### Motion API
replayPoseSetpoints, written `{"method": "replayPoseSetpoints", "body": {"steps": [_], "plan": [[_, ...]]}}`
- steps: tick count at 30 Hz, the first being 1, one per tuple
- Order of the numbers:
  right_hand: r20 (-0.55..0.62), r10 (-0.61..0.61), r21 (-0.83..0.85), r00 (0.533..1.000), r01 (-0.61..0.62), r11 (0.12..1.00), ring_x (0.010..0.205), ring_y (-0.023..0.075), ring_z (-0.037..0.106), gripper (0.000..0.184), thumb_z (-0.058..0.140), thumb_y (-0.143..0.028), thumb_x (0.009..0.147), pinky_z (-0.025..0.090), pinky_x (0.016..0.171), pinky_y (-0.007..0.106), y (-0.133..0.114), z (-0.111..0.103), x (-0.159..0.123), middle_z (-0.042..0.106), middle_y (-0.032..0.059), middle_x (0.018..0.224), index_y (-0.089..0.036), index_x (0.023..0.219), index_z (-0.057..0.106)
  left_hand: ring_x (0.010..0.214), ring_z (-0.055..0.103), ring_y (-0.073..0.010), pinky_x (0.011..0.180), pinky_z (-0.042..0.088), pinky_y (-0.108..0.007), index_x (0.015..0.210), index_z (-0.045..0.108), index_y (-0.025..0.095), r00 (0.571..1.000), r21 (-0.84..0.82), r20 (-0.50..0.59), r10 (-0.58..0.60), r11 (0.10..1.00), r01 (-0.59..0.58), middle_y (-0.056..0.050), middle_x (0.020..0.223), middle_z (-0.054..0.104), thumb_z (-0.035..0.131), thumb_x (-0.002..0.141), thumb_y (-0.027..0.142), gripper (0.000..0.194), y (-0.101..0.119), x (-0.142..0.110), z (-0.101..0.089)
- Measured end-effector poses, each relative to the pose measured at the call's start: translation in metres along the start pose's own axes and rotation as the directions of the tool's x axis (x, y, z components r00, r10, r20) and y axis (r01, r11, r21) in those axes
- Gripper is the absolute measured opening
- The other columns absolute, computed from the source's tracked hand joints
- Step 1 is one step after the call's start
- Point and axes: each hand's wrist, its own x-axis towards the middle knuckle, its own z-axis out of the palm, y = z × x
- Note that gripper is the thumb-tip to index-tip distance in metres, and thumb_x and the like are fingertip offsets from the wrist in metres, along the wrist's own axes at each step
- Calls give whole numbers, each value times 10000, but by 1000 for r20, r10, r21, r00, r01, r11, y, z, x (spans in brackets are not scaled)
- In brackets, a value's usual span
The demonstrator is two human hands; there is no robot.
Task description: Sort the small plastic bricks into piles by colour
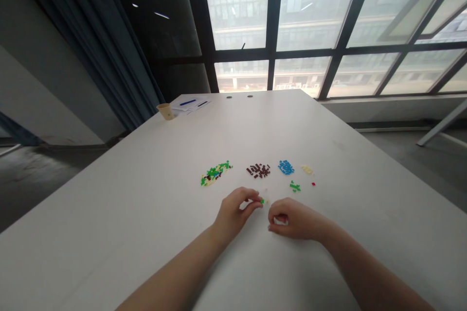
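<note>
My left hand [237, 206] is closed in a pinch, thumb and forefinger on a small green brick [261, 201]. A tiny yellow piece [267, 201] shows just right of those fingertips. Close by on the right, my right hand [292, 218] is curled shut above the table; whatever its fingers hold, if anything, cannot be made out. Beyond the hands lie a mixed pile of small bricks [215, 173], a dark brown pile [259, 171] and a blue pile [286, 167]. A few green bricks [295, 186], some pale yellow bricks [307, 169] and a red brick [313, 184] lie to the right.
The white table [255, 131] stretches away toward large windows. At its far left edge stand a paper cup [166, 111] and papers [178, 103] with a blue pen [188, 102]. Two dark round discs [229, 97] sit near the far edge. A blue curtain [109, 34] hangs at left.
</note>
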Motion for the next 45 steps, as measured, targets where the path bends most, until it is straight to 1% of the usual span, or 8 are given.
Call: {"method": "replayPoseSetpoints", "body": {"steps": [3,6,11,20,26,30,37,45], "plan": [[-6,-42,32,999,42,999,541,83,416,72,577,-238,716,326,542,207,-1,3,1,489,-27,585,-183,678,602,687,616,-136,650,501,-268,812,583,235,1000,-2,-16,22,1000,-22,-13,737,681,638,753,305,107,-1,0,1],[-184,-65,61,981,77,995,566,88,449,54,589,-223,723,359,559,207,-3,3,3,528,-16,623,-187,747,623,670,611,-123,640,501,-249,813,582,213,999,6,-27,43,999,-43,-12,736,678,645,748,280,112,-1,0,2],[-514,-117,9,850,142,990,587,94,472,68,609,-223,750,381,559,214,-5,3,6,554,-1,641,-185,796,642,661,602,-107,640,499,-227,838,589,187,998,5,-38,49,999,-49,-5,734,674,648,744,241,124,-1,-1,5],[-548,-191,-19,815,217,976,686,114,550,128,579,-233,808,430,644,232,0,8,10,605,22,708,-217,849,699,660,585,-103,642,487,-219,830,592,182,998,-46,23,-60,997,61,5,747,666,652,733,233,125,-1,0,8],[-637,124,-40,761,-193,980,699,140,544,121,604,-249,759,414,673,261,45,-28,-2,589,25,732,-201,801,706,723,572,-114,664,470,-232,910,565,182,961,34,251,-119,993,115,-14,826,657,592,785,277,159,0,3,7],[-588,355,-71,727,-483,873,639,135,519,142,599,-269,726,389,645,261,82,-44,-9,579,19,731,-210,770,721,726,568,-119,689,450,-239,932,579,180,885,60,464,20,997,-54,-26,786,642,514,838,306,170,2,1,8],[-494,434,-80,754,-536,840,735,163,557,212,566,-288,731,396,705,269,100,-35,-6,640,43,839,-217,846,730,714,583,-130,722,431,-246,928,600,171,753,16,616,230,952,-304,-50,766,651,457,872,331,222,8,-2,14],[-459,489,-36,742,-565,824,720,159,574,230,564,-256,734,406,673,254,102,-37,-6,669,42,808,-232,893,729,732,592,-133,734,430,-247,941,593,178,756,37,610,238,944,-327,-52,775,657,448,878,326,217,10,-3,10]]}}
